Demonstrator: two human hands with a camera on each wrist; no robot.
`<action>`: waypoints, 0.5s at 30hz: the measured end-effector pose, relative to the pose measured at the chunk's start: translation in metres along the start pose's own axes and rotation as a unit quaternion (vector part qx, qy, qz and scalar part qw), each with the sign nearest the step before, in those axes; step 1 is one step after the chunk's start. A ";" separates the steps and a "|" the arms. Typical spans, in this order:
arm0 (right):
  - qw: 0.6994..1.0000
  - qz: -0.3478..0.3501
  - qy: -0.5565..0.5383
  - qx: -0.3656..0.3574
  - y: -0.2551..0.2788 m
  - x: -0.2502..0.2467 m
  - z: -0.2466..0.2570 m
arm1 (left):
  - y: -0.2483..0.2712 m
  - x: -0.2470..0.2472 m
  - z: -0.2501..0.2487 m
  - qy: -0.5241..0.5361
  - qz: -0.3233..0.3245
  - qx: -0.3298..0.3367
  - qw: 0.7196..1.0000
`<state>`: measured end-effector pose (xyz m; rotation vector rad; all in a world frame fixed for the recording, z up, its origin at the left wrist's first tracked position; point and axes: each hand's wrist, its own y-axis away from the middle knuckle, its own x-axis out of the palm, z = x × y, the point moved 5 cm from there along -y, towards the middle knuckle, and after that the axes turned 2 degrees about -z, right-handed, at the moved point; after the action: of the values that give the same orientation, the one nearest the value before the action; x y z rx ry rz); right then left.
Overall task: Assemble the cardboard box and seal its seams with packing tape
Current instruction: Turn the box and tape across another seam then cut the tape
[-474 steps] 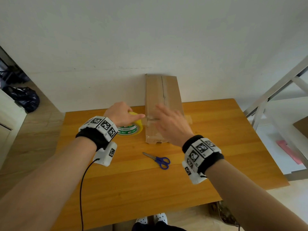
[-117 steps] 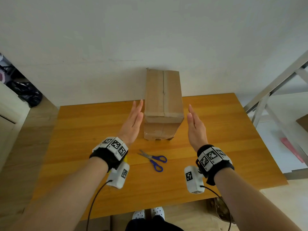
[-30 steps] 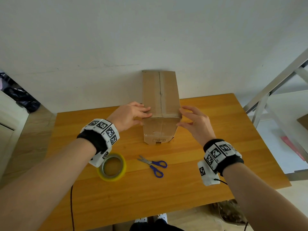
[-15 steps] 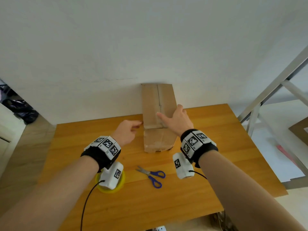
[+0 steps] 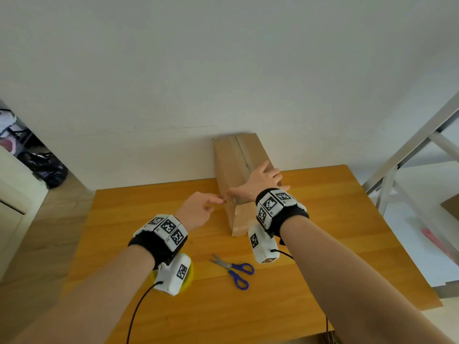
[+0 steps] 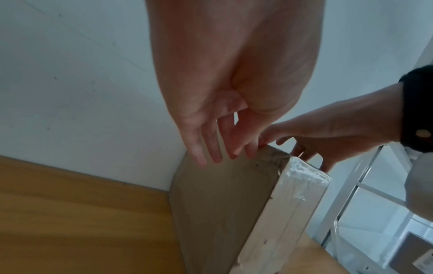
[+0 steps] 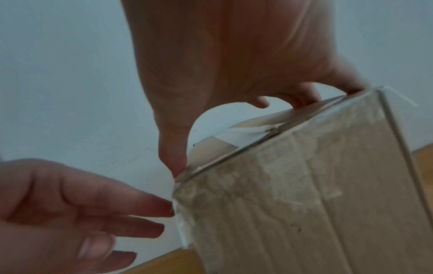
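While the scissors (image 5: 232, 266) and the tape roll (image 5: 190, 276) lie nearest, behind both wrists, the cardboard box (image 5: 239, 167) runs lengthwise away toward the wall. Right hand (image 5: 260, 181) lies flat and spread on its top, thumb at the near left corner. Left hand (image 5: 198, 211), fingers straight and holding nothing, touches the left face just below that corner; bare table lies to its left.

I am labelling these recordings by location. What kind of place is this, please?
Probably a room in a home, used for packing: a wooden table against a plain white wall, wood-look flooring, and a white metal rack beside it.
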<state>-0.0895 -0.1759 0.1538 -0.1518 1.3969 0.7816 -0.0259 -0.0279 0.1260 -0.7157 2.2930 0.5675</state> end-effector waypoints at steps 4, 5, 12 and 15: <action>0.999 -0.001 0.011 -0.040 0.004 -0.010 -0.004 | 0.002 -0.023 0.004 -0.026 -0.041 0.002 0.999; 0.998 -0.007 0.020 -0.066 0.006 -0.013 -0.004 | 0.003 -0.033 0.002 -0.038 -0.055 0.006 0.998; 0.947 -0.032 0.140 -0.287 0.033 -0.030 -0.010 | 0.000 -0.081 -0.027 -0.280 -0.024 0.080 0.956; 0.919 -0.041 0.175 -0.351 0.044 -0.034 -0.011 | -0.002 -0.085 -0.036 -0.410 0.001 0.114 0.905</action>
<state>-0.1227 -0.1627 0.1977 -0.9425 1.3697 1.2022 0.0125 -0.0206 0.2097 -0.2688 1.5274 0.4668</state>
